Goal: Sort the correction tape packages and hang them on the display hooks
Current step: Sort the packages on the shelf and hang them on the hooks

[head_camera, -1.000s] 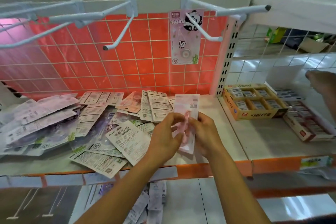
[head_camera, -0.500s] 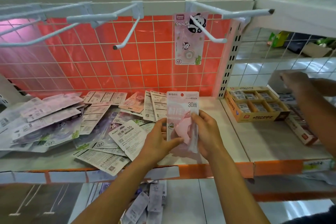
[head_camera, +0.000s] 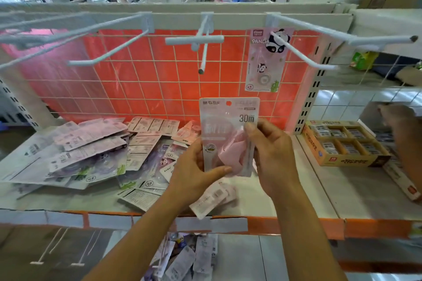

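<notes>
I hold a pink correction tape package (head_camera: pixel 228 121) marked 30m upright above the shelf, its hang hole at the top. My left hand (head_camera: pixel 196 171) grips its lower left edge and my right hand (head_camera: pixel 271 155) grips its right edge. A bare white hook (head_camera: pixel 202 61) points at me just above the package. On the hook to its right hangs a pink panda package (head_camera: pixel 265 63). Several loose packages (head_camera: pixel 91 155) lie in a heap on the white shelf (head_camera: pixel 296 200) to my left. Another package (head_camera: pixel 212 198) lies under my hands.
More white hooks (head_camera: pixel 102 57) jut out at the upper left over the orange grid backing (head_camera: pixel 148 89). An orange carton of small boxes (head_camera: pixel 342 143) stands on the right shelf, where another person's hand (head_camera: pixel 402 125) reaches. More packages (head_camera: pixel 196 255) lie on the lower shelf.
I have lifted the pink package up from the shelf and turned it upright toward the hooks. The view has shifted left, and the other person's hand has drawn back to the right.
</notes>
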The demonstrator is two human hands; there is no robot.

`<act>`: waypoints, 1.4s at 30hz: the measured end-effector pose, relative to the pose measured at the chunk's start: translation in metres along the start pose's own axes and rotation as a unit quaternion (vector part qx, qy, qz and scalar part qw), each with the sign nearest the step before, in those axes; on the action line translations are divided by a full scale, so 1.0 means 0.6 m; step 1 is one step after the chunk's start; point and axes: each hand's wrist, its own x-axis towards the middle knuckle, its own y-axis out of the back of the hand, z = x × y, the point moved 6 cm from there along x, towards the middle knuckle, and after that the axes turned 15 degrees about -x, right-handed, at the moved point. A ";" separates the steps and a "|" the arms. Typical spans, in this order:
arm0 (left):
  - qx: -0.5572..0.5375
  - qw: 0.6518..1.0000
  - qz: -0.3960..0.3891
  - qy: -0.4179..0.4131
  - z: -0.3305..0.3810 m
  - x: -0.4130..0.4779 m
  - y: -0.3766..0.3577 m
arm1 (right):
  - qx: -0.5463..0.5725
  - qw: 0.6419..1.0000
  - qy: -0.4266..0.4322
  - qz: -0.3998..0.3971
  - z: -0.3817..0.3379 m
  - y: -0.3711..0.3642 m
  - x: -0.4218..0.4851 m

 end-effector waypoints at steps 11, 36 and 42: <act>0.046 0.989 0.011 -0.137 0.112 -0.018 0.029 | 0.062 0.987 0.146 -0.041 -0.084 -0.036 -0.017; 0.046 0.986 -0.027 -0.157 0.118 0.005 0.057 | 0.054 0.990 0.132 -0.008 -0.090 -0.060 0.000; 0.078 0.992 -0.011 -0.099 0.094 0.063 0.070 | 0.011 0.997 0.078 0.023 -0.066 -0.073 0.064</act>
